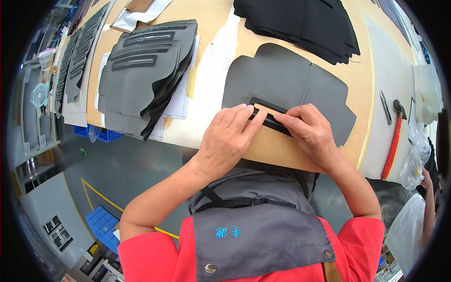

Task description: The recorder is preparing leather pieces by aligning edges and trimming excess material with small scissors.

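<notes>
A dark grey cut panel (286,75) lies on the tan board with a black oblong frame (260,101) near its front, around a tan strip (263,109). My left hand (224,135) rests its bent fingertips on the frame's left end, index finger on the strip, thumb hidden. My right hand (307,131) pinches at the frame's right end. Left of them is a pile of grey panels (129,89) with black slotted trims, over white sheets.
Black pieces (296,26) are stacked behind. A red-handled hammer (393,145), metal tool (385,105) and plastic bag (413,164) lie right. Blue crates (101,225) stand below left. Another person's arm (427,207) shows at far right. The table's front edge (291,167) runs below my wrists.
</notes>
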`<state>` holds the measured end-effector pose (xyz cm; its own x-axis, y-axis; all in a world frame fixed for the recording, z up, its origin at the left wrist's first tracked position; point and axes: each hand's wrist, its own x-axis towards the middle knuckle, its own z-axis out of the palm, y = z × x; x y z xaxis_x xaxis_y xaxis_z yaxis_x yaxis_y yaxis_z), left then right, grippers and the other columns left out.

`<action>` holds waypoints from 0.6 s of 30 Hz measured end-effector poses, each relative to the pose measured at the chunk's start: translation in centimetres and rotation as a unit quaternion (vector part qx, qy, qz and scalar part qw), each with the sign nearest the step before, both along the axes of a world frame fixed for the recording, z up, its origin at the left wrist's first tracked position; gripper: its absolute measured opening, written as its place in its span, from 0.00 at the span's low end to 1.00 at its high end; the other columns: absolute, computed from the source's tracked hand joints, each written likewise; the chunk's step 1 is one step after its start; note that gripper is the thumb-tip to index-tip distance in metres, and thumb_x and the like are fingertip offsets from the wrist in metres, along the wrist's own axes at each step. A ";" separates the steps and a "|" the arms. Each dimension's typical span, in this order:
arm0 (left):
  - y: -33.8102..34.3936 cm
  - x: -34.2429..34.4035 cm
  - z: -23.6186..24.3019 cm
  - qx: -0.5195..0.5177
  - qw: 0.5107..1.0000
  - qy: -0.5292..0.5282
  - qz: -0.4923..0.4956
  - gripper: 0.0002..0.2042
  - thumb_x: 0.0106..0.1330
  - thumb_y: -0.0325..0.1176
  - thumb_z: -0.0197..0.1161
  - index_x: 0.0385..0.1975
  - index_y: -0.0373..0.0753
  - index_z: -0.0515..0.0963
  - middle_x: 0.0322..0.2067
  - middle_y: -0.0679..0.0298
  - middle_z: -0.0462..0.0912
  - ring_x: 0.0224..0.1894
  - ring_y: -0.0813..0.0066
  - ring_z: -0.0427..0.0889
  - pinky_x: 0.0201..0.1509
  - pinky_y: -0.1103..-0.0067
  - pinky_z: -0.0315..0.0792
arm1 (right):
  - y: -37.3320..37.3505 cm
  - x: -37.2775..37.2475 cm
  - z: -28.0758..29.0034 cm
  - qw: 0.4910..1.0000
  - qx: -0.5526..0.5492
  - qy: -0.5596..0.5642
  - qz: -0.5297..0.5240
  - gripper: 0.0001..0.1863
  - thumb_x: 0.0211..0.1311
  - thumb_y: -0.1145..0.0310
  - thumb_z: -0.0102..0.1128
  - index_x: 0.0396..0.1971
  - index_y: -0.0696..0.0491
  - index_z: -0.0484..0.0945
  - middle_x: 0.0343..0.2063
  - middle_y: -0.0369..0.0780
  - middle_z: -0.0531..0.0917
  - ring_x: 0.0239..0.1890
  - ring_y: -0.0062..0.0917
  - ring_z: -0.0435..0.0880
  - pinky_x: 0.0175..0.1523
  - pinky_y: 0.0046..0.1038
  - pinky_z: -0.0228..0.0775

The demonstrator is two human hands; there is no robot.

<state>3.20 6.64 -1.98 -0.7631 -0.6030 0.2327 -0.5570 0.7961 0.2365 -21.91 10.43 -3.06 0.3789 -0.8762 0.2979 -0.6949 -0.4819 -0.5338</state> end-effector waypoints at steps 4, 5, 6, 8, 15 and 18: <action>0.1 -0.1 0.0 -0.013 1.000 -0.011 -0.002 0.29 0.56 0.23 0.65 0.62 0.35 0.77 0.56 0.56 0.77 0.59 0.60 0.78 0.63 0.67 0.71 | -0.1 -0.2 0.3 0.995 -0.071 0.051 0.039 0.23 0.50 0.77 0.65 0.50 0.58 0.84 0.39 0.39 0.80 0.39 0.32 0.80 0.43 0.30 0.77; 0.2 -0.2 0.1 -0.013 1.000 -0.012 -0.002 0.29 0.56 0.23 0.65 0.62 0.35 0.77 0.56 0.56 0.77 0.59 0.60 0.78 0.63 0.67 0.71 | 0.0 -0.2 0.3 0.992 -0.091 0.074 0.047 0.24 0.50 0.76 0.64 0.51 0.58 0.84 0.39 0.40 0.79 0.40 0.32 0.80 0.44 0.31 0.77; 0.4 -0.5 0.2 -0.014 1.000 -0.021 -0.005 0.27 0.58 0.24 0.64 0.62 0.35 0.77 0.57 0.57 0.77 0.60 0.60 0.78 0.63 0.68 0.71 | 0.0 -0.1 0.3 0.988 -0.111 0.097 0.055 0.24 0.50 0.75 0.63 0.52 0.59 0.84 0.39 0.40 0.79 0.40 0.32 0.80 0.44 0.31 0.77; 1.0 -1.1 0.2 -0.017 0.999 -0.031 -0.008 0.26 0.61 0.26 0.63 0.62 0.35 0.78 0.57 0.57 0.77 0.61 0.61 0.77 0.64 0.68 0.71 | 0.1 -0.1 0.1 0.987 -0.112 0.100 0.055 0.24 0.50 0.75 0.63 0.51 0.59 0.84 0.39 0.40 0.79 0.41 0.32 0.80 0.45 0.32 0.77; 3.1 -2.3 -0.3 -0.049 0.996 -0.057 0.042 0.26 0.63 0.29 0.61 0.63 0.31 0.75 0.59 0.57 0.76 0.65 0.63 0.75 0.68 0.69 0.69 | 0.4 0.1 -0.3 0.998 -0.052 0.018 -0.028 0.18 0.52 0.79 0.68 0.47 0.57 0.85 0.37 0.39 0.81 0.37 0.31 0.80 0.40 0.31 0.77; 3.2 -2.3 -0.2 -0.030 0.997 -0.053 0.047 0.26 0.64 0.29 0.61 0.64 0.31 0.75 0.60 0.56 0.77 0.66 0.63 0.75 0.68 0.70 0.69 | 0.5 0.2 0.0 0.999 -0.043 -0.007 -0.033 0.17 0.52 0.81 0.70 0.44 0.56 0.85 0.36 0.38 0.81 0.35 0.30 0.79 0.38 0.30 0.76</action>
<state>0.91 9.86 -2.21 -0.7262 -0.6602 0.1917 -0.6487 0.7504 0.1269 -21.73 10.92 -3.07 0.3164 -0.8702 0.3778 -0.7190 -0.4797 -0.5029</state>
